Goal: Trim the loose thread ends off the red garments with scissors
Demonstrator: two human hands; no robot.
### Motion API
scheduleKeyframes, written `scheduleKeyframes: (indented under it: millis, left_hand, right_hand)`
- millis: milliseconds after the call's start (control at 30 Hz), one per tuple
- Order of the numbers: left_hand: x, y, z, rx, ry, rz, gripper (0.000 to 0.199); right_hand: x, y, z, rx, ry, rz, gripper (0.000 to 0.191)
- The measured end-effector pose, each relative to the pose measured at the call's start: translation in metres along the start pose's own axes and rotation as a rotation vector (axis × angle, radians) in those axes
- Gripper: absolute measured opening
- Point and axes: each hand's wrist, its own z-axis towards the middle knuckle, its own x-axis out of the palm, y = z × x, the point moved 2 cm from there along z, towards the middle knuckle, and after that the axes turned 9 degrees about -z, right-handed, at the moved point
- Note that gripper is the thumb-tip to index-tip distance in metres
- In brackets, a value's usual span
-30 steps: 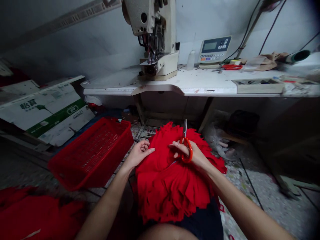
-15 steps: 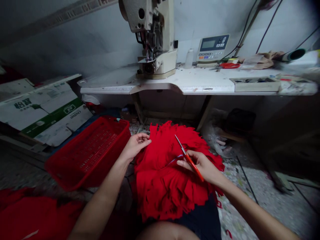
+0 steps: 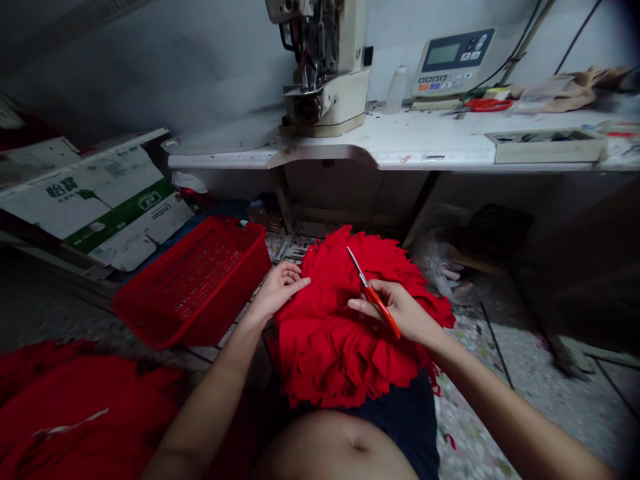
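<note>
A thick, fanned-out pile of red fabric pieces with jagged edges lies across the dark-clothed lap. At its upper left side, my left hand is closed, thumb and fingers pinching a fabric edge. My right hand grips a pair of scissors by the red-orange handles, above the middle of the pile. The slim metal blades point up and away to the left and look closed. Part of the fabric under my right hand is hidden.
A red plastic basket stands on the floor at left, near a printed carton. More red fabric lies lower left. Ahead is a white table with a sewing machine, control panel and another pair of red-handled scissors.
The view has tipped downward and swung slightly left. My right hand and the scissors have shifted a little left over the pile. A pale strip near my right fingers no longer shows.
</note>
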Motion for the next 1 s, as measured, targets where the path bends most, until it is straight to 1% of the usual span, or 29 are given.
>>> scheduleKeyframes:
  millis: [100, 133, 167, 233, 267, 300, 367, 433, 500, 600, 667, 733, 800, 867, 933, 1000]
  left_hand:
    - [-0.001, -0.002, 0.001, -0.090, 0.114, -0.030, 0.034]
    - [-0.002, -0.004, 0.002, -0.104, 0.129, -0.041, 0.033]
    - [-0.004, -0.006, 0.003, -0.099, 0.120, -0.051, 0.032]
    - [-0.006, -0.012, 0.004, -0.034, 0.082, -0.062, 0.028]
    - [-0.006, -0.016, 0.003, 0.010, 0.081, -0.062, 0.026]
    - [-0.005, -0.021, 0.001, 0.050, 0.105, -0.058, 0.025]
    - [-0.001, -0.028, -0.006, 0.087, 0.220, -0.049, 0.023]
    - [0.004, -0.032, -0.013, 0.095, 0.332, -0.031, 0.022]
    - [0.007, -0.031, -0.020, 0.106, 0.373, -0.007, 0.021]
    - [0.007, -0.024, -0.021, 0.110, 0.337, -0.072, 0.024]
    - [0.004, -0.019, -0.018, 0.065, 0.289, -0.184, 0.030]
    - [0.001, -0.016, -0.013, -0.007, 0.251, -0.263, 0.035]
    - [-0.001, -0.017, -0.010, -0.068, 0.245, -0.292, 0.037]
    - [-0.002, -0.021, -0.008, -0.104, 0.272, -0.318, 0.035]
    - [-0.001, -0.026, -0.007, -0.115, 0.291, -0.367, 0.033]
    - [-0.001, -0.030, -0.006, -0.093, 0.254, -0.434, 0.032]
  right_hand:
    - [0.004, 0.010, 0.006, -0.011, 0.005, 0.026, 0.050]
    - [0.005, 0.013, 0.009, -0.016, 0.006, 0.034, 0.050]
    - [0.007, 0.016, 0.012, -0.025, 0.006, 0.040, 0.051]
    - [0.011, 0.023, 0.020, -0.051, -0.005, 0.049, 0.052]
    - [0.014, 0.026, 0.024, -0.064, -0.016, 0.050, 0.052]
    - [0.017, 0.029, 0.029, -0.079, -0.032, 0.052, 0.052]
    - [0.023, 0.034, 0.040, -0.115, -0.069, 0.069, 0.053]
    - [0.028, 0.039, 0.050, -0.165, -0.115, 0.085, 0.055]
    - [0.032, 0.045, 0.058, -0.208, -0.169, 0.088, 0.058]
    - [0.033, 0.055, 0.064, -0.242, -0.246, 0.079, 0.060]
    - [0.030, 0.062, 0.065, -0.252, -0.260, 0.074, 0.058]
    - [0.026, 0.069, 0.065, -0.260, -0.251, 0.061, 0.057]
    - [0.022, 0.075, 0.064, -0.256, -0.234, 0.066, 0.056]
    - [0.019, 0.078, 0.062, -0.258, -0.224, 0.094, 0.055]
    - [0.015, 0.077, 0.059, -0.276, -0.216, 0.123, 0.052]
    - [0.011, 0.070, 0.055, -0.282, -0.233, 0.087, 0.049]
